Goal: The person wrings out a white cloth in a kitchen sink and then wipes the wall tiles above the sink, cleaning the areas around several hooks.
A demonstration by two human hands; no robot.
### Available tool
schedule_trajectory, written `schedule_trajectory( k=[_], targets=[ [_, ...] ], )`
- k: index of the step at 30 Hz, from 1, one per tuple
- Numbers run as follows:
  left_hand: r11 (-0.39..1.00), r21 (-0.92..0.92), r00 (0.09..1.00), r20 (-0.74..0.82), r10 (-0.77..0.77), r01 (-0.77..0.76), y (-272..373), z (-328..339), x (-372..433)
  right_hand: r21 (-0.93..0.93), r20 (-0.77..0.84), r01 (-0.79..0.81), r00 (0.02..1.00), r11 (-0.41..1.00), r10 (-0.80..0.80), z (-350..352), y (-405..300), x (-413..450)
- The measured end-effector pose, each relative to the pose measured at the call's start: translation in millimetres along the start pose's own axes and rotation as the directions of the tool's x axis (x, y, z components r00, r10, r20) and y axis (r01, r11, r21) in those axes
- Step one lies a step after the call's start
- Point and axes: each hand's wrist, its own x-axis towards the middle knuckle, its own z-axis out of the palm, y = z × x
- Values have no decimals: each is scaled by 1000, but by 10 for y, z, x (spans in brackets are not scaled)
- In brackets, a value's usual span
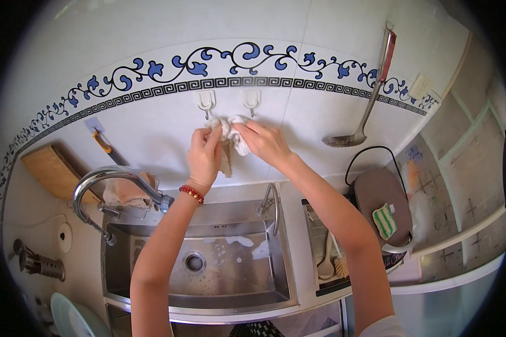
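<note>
A crumpled white cloth [241,145] is bunched up between my two hands against the tiled wall above the sink. My left hand [205,153], with a red bead bracelet at its wrist, pinches the cloth's left side. On the other side, the fingers of my right hand [262,141] grip the bunched fabric. A brownish strip of fabric [226,162] hangs down between the hands. Just above the cloth are two white wall hooks, a left one [205,101] and a right one [251,99]. Whether the cloth touches either hook I cannot tell.
Below lies a stainless steel sink [219,290] with soap suds; a curved chrome faucet [109,170] rises at its left. A ladle [373,97] hangs at the right, above a brown-lidded appliance [367,185] bearing a striped sponge [384,222]. A wooden cutting board [57,172] leans at the left.
</note>
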Motion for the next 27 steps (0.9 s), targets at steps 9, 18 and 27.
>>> schedule_trajectory(
  k=[9,18,27],
  targets=[
    [988,113,992,79,100,-109,-131,18,17,199,-80,-53,994,979,70,230,24,17],
    [957,148,938,283,200,-249,-295,124,-347,240,164,-3,986,971,-38,423,164,-364],
    [938,152,890,391,233,-313,-372,369,-760,273,269,7,960,962,-84,744,282,-856]
  ],
)
